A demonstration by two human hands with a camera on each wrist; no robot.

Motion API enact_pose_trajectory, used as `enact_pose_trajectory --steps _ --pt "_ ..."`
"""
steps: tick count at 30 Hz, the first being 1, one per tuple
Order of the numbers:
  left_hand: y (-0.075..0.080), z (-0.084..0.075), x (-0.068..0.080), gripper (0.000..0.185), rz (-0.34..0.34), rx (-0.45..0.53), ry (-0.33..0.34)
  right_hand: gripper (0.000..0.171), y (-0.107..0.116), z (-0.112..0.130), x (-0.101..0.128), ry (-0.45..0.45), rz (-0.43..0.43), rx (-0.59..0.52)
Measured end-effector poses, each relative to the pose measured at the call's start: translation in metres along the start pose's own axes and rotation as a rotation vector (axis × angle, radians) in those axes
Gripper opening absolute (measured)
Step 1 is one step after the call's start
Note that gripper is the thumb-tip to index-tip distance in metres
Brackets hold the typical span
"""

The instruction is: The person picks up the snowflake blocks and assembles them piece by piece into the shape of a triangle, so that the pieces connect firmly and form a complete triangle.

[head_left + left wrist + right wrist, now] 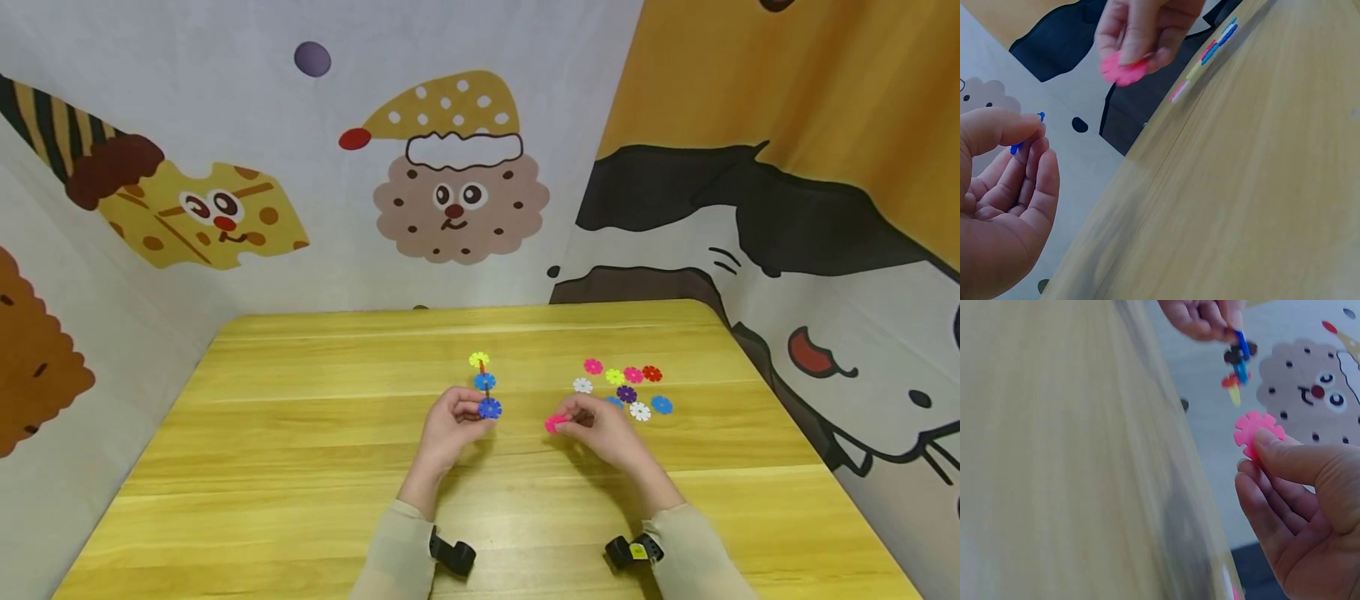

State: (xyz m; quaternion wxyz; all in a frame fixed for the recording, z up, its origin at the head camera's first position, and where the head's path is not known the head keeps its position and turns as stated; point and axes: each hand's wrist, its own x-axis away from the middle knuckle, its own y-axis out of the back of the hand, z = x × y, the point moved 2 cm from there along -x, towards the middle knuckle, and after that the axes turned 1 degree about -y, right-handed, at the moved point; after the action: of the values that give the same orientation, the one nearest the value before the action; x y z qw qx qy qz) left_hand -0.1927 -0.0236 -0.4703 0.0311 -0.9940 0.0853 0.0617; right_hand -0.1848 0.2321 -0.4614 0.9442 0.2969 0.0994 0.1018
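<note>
My left hand [448,429] pinches a blue notched plastic disc [491,408], a snowflake-shaped building piece, between thumb and fingers. From it a chain of joined discs runs away from me: a dark one, a light blue disc [485,381], a red one edge-on, and a yellow disc [478,359] at the far end. Across a short gap, my right hand [609,429] pinches a pink snowflake disc [1247,428] by its edge, thumb on its face. Both hands are held above the table. In the left wrist view my fingers cover most of the blue disc.
Several loose snowflake discs lie on the wooden table [300,467] beyond my right hand, among them a purple disc [626,394], a white disc [640,412] and a red disc [652,373]. A cartoon-printed curtain [337,275] hangs behind the table's far edge.
</note>
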Motion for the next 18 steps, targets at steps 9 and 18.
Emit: enact_pose_trajectory --steps 9,18 --pt "-0.001 0.000 0.000 0.033 0.017 0.021 0.009 0.007 -0.026 0.026 -0.023 0.061 -0.066 -0.034" --pt "-0.002 0.001 0.000 0.031 0.022 0.035 0.002 0.009 -0.036 0.038 -0.032 0.085 -0.069 -0.053"
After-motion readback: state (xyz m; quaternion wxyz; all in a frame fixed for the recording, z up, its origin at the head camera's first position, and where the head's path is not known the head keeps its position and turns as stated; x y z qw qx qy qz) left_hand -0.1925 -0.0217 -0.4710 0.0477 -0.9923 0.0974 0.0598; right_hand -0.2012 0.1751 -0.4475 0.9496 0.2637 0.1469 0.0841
